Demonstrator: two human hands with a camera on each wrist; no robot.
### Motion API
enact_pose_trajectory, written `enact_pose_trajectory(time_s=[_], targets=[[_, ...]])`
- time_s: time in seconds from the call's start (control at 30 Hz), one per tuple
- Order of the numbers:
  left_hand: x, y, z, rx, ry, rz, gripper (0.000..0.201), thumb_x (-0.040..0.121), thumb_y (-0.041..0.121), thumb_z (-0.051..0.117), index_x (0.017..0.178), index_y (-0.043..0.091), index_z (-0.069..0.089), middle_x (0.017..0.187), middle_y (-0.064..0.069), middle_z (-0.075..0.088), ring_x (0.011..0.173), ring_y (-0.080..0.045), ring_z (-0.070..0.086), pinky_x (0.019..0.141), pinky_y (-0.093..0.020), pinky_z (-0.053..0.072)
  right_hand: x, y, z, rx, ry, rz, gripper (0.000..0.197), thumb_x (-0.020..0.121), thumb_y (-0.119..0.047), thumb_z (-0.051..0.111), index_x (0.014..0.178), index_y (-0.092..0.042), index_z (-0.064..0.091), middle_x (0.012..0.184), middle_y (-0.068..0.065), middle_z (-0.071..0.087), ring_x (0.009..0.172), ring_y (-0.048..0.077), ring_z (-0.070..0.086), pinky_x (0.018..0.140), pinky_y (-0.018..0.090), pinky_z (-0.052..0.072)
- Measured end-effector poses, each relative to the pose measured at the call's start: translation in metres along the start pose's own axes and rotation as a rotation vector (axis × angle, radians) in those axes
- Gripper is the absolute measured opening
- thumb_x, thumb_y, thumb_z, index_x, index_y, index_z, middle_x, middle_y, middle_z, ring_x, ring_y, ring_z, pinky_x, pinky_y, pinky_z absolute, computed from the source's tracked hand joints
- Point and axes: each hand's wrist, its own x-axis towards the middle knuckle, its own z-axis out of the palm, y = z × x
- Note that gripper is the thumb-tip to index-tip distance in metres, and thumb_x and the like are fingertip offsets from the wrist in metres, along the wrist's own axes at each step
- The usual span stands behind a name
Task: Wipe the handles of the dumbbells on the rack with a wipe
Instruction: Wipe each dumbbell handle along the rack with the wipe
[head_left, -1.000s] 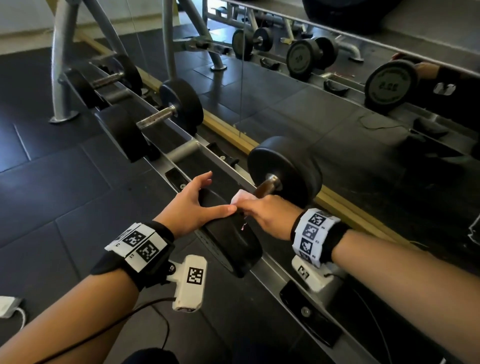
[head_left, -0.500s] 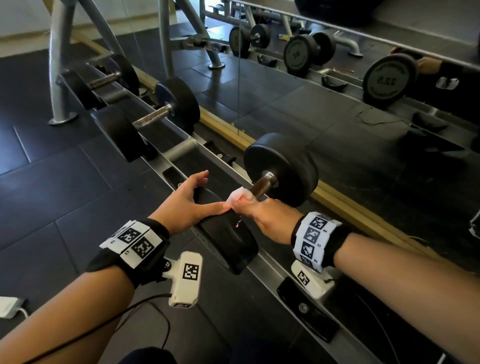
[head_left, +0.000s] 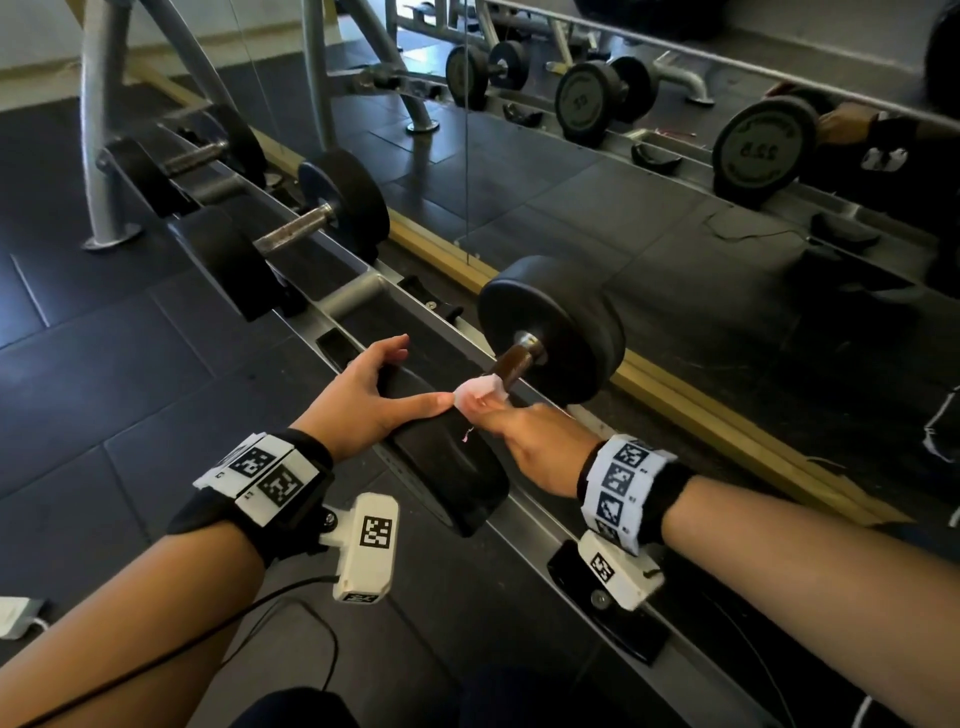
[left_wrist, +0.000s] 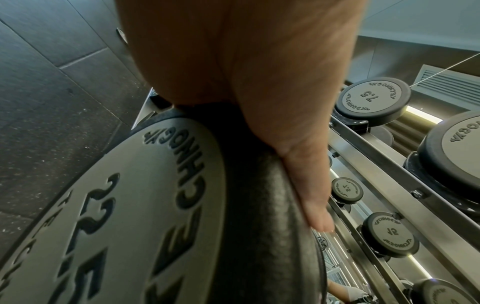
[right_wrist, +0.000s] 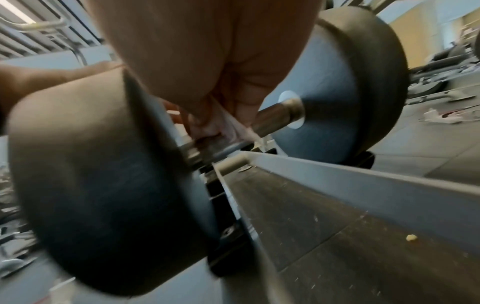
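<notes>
A black dumbbell (head_left: 550, 327) lies across the grey rack (head_left: 535, 525) in front of me. My right hand (head_left: 524, 436) grips its metal handle (head_left: 514, 364) through a pale pink wipe (head_left: 480, 392), close to the near head. In the right wrist view the wipe (right_wrist: 228, 127) is wrapped on the handle (right_wrist: 275, 117) under my fingers. My left hand (head_left: 363, 400) rests on top of the near head (head_left: 447, 467), thumb stretched along it toward the wipe. The left wrist view shows the palm (left_wrist: 233, 61) on that head (left_wrist: 145, 205), marked 22.5.
Two more dumbbells (head_left: 291, 234) (head_left: 192, 156) sit further left on the rack, their handles bare. A mirror (head_left: 727, 182) runs behind the rack with a wooden strip at its base. Dark rubber floor (head_left: 104, 364) lies to the left, with a white plug (head_left: 15, 616) and cable.
My right hand with the wipe has slid a little along the handle toward the near head. The left hand has stayed on the near head.
</notes>
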Motion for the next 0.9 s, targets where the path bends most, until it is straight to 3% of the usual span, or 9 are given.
enact_pose_trajectory(time_s=[0.1,0.17,0.27,0.33,0.4,0.53,0.6,0.77,0.9], targets=[[-0.001,0.000,0.000,-0.007,0.001,-0.004,0.109,0.057,0.063,0.073,0.152,0.035,0.029,0.149,0.008,0.041,0.123,-0.009,0.043,0.099,-0.028,0.037,0.006,0.009,-0.017,0.139,0.037,0.083,0.067,0.091,-0.071,0.026,0.138,-0.030,0.051,0.103,0.014,0.068,0.083,0.028,0.067,0.079,0.036,0.054],[-0.002,0.000,0.000,-0.015,-0.007,-0.005,0.108,0.057,0.063,0.073,0.151,0.035,0.029,0.149,0.007,0.041,0.122,-0.009,0.044,0.099,-0.029,0.038,0.012,0.017,-0.032,0.115,0.112,0.174,0.041,0.103,-0.044,0.037,0.144,-0.038,0.037,0.098,0.011,0.064,0.073,0.019,0.063,0.072,0.033,0.054],[-0.001,0.001,0.000,-0.013,-0.009,-0.005,0.106,0.058,0.063,0.072,0.151,0.035,0.029,0.149,0.007,0.041,0.120,-0.009,0.044,0.097,-0.028,0.038,0.015,0.022,-0.030,0.042,0.154,0.240,0.059,0.101,-0.009,0.044,0.149,-0.036,0.026,0.110,0.009,0.062,0.089,0.021,0.064,0.090,0.040,0.054],[-0.001,0.000,0.001,-0.013,-0.006,-0.008,0.106,0.058,0.063,0.072,0.151,0.035,0.030,0.148,0.007,0.041,0.121,-0.010,0.045,0.096,-0.028,0.039,0.013,0.015,-0.022,0.174,0.109,0.279,0.042,0.101,-0.036,0.048,0.142,-0.029,0.044,0.114,0.009,0.063,0.097,0.022,0.063,0.094,0.042,0.051],[0.000,0.000,0.001,-0.013,0.004,-0.007,0.106,0.057,0.063,0.073,0.150,0.035,0.031,0.148,0.008,0.042,0.121,-0.009,0.045,0.095,-0.028,0.039,0.006,0.005,-0.011,0.259,0.069,0.283,0.069,0.088,-0.076,0.040,0.133,-0.026,0.056,0.116,0.010,0.064,0.102,0.023,0.063,0.096,0.043,0.048],[0.001,0.000,0.002,-0.009,0.009,-0.007,0.105,0.058,0.063,0.073,0.150,0.035,0.032,0.147,0.009,0.043,0.119,-0.008,0.044,0.093,-0.026,0.038,-0.010,-0.002,-0.013,0.177,-0.059,0.074,0.036,0.106,-0.047,0.027,0.138,-0.064,0.026,0.115,0.002,0.063,0.100,0.014,0.066,0.093,0.035,0.053],[0.001,0.000,0.001,-0.013,0.001,-0.006,0.105,0.058,0.062,0.073,0.151,0.035,0.031,0.148,0.008,0.042,0.119,-0.008,0.043,0.094,-0.027,0.037,-0.003,0.008,-0.023,0.327,0.026,0.145,0.041,0.107,-0.033,0.033,0.143,-0.052,0.029,0.102,-0.014,0.059,0.091,-0.004,0.063,0.089,0.016,0.048],[0.000,-0.002,0.001,-0.008,-0.004,-0.001,0.104,0.059,0.063,0.073,0.150,0.034,0.031,0.148,0.007,0.042,0.118,-0.008,0.042,0.095,-0.028,0.036,0.003,0.013,-0.018,0.299,0.149,0.261,0.051,0.105,-0.022,0.039,0.152,-0.037,0.027,0.112,0.008,0.061,0.093,0.017,0.062,0.097,0.037,0.048],[0.000,-0.003,0.002,-0.010,0.010,-0.004,0.105,0.058,0.064,0.074,0.150,0.034,0.034,0.148,0.005,0.043,0.121,-0.011,0.045,0.097,-0.028,0.036,-0.006,0.002,0.001,0.385,0.130,0.215,0.035,0.100,-0.050,0.046,0.128,-0.036,0.062,0.117,0.003,0.068,0.103,0.021,0.065,0.099,0.036,0.044]])
